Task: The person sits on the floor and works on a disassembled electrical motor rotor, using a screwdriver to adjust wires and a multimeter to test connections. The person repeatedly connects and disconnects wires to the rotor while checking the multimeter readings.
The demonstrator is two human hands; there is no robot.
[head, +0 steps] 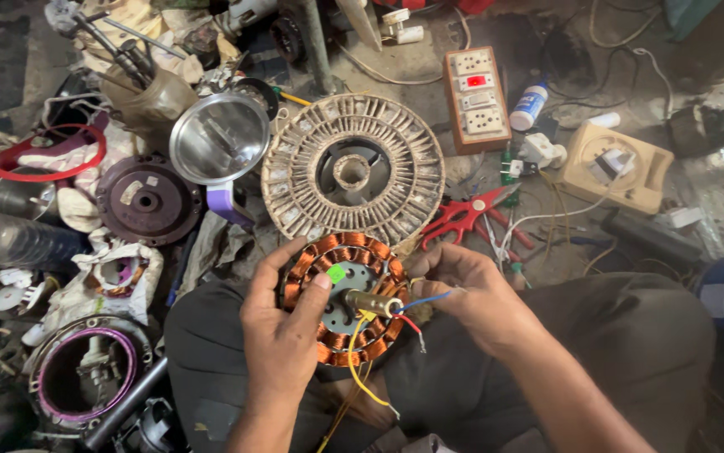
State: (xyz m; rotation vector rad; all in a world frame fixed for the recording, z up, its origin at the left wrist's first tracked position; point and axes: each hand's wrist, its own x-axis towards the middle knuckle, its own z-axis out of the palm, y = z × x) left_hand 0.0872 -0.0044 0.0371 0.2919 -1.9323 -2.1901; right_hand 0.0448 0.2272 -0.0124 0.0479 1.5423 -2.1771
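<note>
Gripping copper-wound stator (347,299) w/ both hands, left hand (282,327) fingers curled on rim, right hand (471,294) pinching edge

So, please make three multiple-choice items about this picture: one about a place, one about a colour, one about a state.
1. Where does the large dusty ring lie?
A. beyond the copper-wound stator
B. on the person's lap
C. inside the metal funnel

2. What colour is the sticker on the stator?
A. red
B. green
C. white

3. How is the stator held?
A. lying untouched
B. by the right hand alone
C. by the left hand and right hand

Answers: 1 A, it lies on the floor past the stator. 2 B, it is bright green. 3 C, fingers of both hands grip its rim.
</note>
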